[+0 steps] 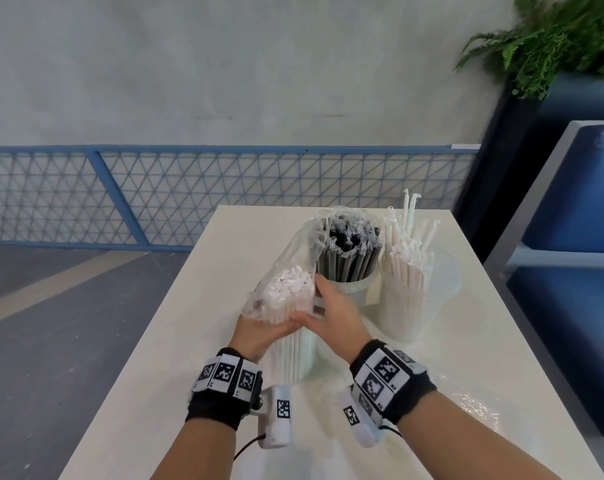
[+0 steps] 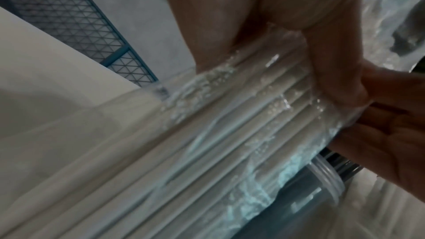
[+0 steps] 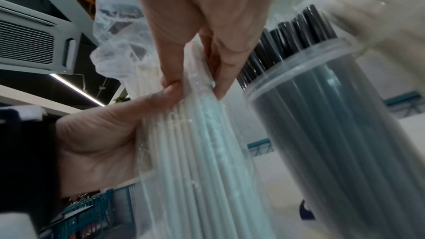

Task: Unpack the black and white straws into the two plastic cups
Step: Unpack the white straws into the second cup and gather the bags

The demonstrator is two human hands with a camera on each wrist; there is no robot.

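A pack of white straws (image 1: 290,306) in a clear bag stands upright on the white table (image 1: 176,358), its open top crumpled. My left hand (image 1: 269,329) grips the pack from the left, thumb across the front (image 2: 230,15). My right hand (image 1: 314,303) pinches the bag's film (image 3: 197,83) on the pack's right side between thumb and fingers. Just behind stands a clear cup (image 1: 352,292) packed with black straws (image 1: 349,258). To its right, a second clear cup (image 1: 421,306) holds white straws (image 1: 407,265), a few sticking up higher.
The table's left edge drops to a grey floor, with a blue mesh railing (image 1: 155,195) beyond the far edge. A blue bench (image 1: 570,289) runs close along the right side, and a green plant (image 1: 553,39) hangs above it. Bare tabletop lies in front of my wrists.
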